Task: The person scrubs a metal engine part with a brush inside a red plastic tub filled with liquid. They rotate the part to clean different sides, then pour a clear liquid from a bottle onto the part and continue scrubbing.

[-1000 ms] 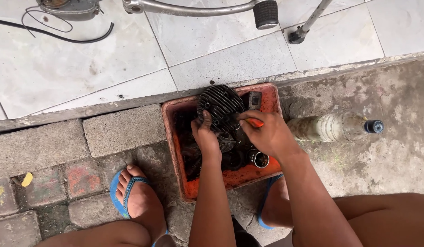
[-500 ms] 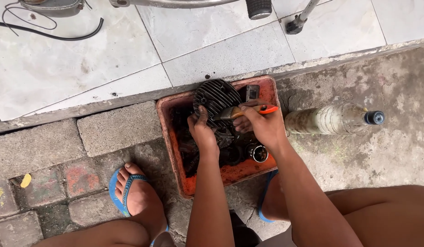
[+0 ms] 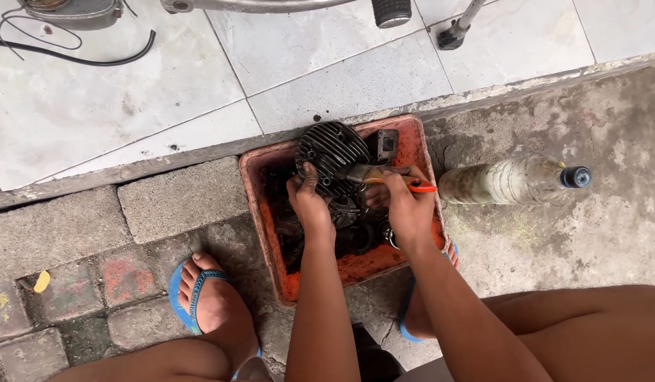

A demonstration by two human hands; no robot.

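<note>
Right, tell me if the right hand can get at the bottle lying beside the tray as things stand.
Probably yes, but not freely. The bottle lies on its side on the concrete just right of the orange tray, with nothing between it and the right hand. That hand, though, is busy holding an orange-handled brush against the finned engine part.

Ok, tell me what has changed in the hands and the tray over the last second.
Little has changed. The right hand has shifted the orange-handled brush a little against the finned black engine part, bristles on its right side. The left hand holds that part as before, over the orange tray. The bottle lies in the same place beside the tray, and both feet in blue sandals have stayed put.
</note>
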